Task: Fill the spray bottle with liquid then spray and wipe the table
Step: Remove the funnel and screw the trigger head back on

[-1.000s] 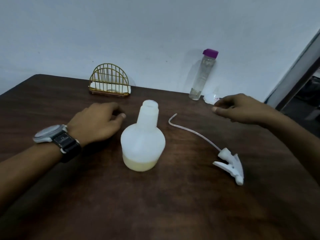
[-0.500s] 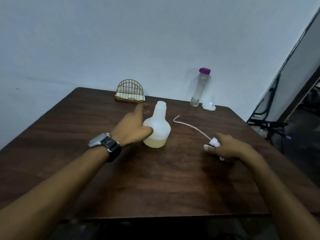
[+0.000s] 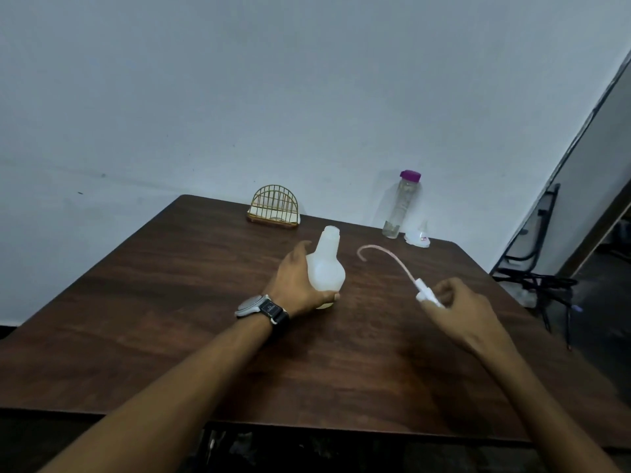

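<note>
From the head camera, the left hand (image 3: 296, 285) is wrapped around the round body of the white spray bottle (image 3: 326, 268), the thumb under its lower edge and the fingers behind it. The bottle stands upright near the middle of the dark wooden table (image 3: 177, 322), and its neck is open, with no cap on it. A watch (image 3: 263, 308) sits on the left wrist.

The right hand (image 3: 459, 307) is closed on the white spray head (image 3: 427, 297), to the right of the bottle and apart from it. Its thin dip tube (image 3: 386, 256) curves up and away toward the bottle's side (the tube's end is bent like a hook).

At the far edge of the table, near the wall, stand a gold wire holder (image 3: 274, 208), a tall clear bottle with a purple cap (image 3: 400, 204), and just beside it a small white funnel (image 3: 418, 237). The funnel carries a small pink mark, too small to read. No other writing can be read.
</note>
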Demonstrator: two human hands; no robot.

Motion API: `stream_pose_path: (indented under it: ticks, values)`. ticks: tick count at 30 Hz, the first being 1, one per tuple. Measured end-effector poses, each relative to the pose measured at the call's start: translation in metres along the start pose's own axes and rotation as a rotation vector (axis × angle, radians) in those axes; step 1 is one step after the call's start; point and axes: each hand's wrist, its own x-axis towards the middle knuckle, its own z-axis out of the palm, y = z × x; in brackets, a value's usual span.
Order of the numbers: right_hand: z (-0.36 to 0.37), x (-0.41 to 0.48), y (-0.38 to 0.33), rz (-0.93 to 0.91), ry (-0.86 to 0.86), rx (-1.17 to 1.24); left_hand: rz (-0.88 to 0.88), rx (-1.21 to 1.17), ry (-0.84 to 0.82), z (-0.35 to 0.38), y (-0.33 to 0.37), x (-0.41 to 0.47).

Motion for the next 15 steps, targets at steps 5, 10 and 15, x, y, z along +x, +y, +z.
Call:
stream_pose_path:
  ticks: [5, 10, 15]
  values:
    - [-0.011, 0.001, -0.009, -0.068, 0.181, 0.164, -0.012, -0.018, 0.055, 0.002, -0.003, 0.001]
    - [-0.020, 0.005, -0.019, -0.071, 0.283, 0.519, 0.004, -0.019, 0.074, 0.004, -0.005, 0.001]
    - [-0.052, 0.002, -0.049, -0.177, 0.430, 0.795, -0.010, -0.057, 0.083, 0.004, -0.007, 0.002]
